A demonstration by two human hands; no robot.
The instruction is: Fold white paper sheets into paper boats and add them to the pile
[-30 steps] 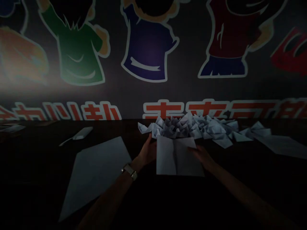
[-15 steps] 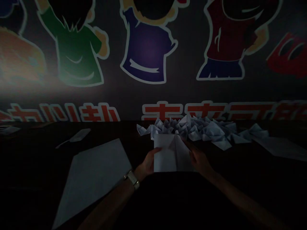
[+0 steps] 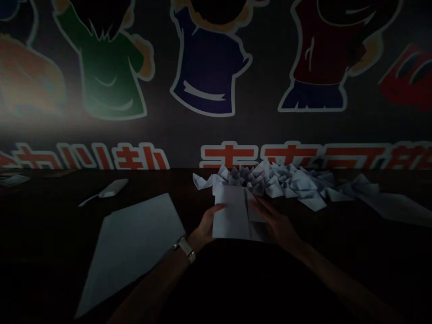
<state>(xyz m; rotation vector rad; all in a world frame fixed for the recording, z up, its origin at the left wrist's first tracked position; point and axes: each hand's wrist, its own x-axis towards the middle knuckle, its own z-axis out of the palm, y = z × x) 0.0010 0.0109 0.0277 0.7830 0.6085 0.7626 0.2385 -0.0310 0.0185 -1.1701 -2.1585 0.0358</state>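
A partly folded sheet of white paper (image 3: 231, 213) is held up in front of me, a dark crease line running down it right of its middle. My left hand (image 3: 206, 222) grips its left edge, thumb on the near face and the other fingers hidden behind. On the right side, my right hand (image 3: 276, 222) lays its fingers over a folded flap of the same sheet, closed on that edge. A pale-banded watch (image 3: 185, 249) sits on my left wrist. The scene is dim, so the finer folds are hard to make out.
Behind the sheet lies a heap of folded paper pieces (image 3: 297, 180). A stack of flat white paper (image 3: 131, 247) lies to the left, with a small white object (image 3: 114, 188) beyond it. Another flat sheet (image 3: 398, 207) is at right. A painted wall (image 3: 263, 90) stands behind the table.
The right-hand flap of the paper has been turned inward toward the crease, and my right hand's fingers have moved left over it. My left hand keeps its hold.
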